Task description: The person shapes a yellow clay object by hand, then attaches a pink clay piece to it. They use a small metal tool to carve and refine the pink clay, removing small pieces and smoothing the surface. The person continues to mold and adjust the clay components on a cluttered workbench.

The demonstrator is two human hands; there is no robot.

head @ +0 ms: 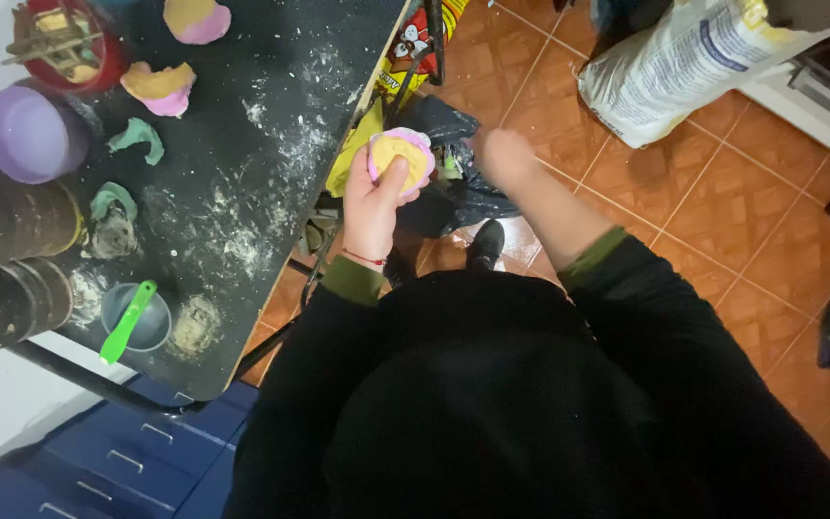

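Note:
My left hand (374,202) grips a small pink silicone mould (402,157) filled with a yellow mass, held over the floor just past the edge of the black table (271,163). The thumb presses on the yellow filling. My right hand (503,157) hovers a little to the right of the mould, blurred, fingers curled in a loose fist with nothing seen in it. Both arms wear black sleeves with green cuffs.
On the dusty table lie a purple bowl (31,133), a red cup with sticks (64,38), two pink-and-yellow moulds (159,86), green scraps (136,135), dark cylinders (7,216) and a grey cup with a green spatula (130,320). A black bag (453,183) and white sack (694,62) sit on the orange tiles.

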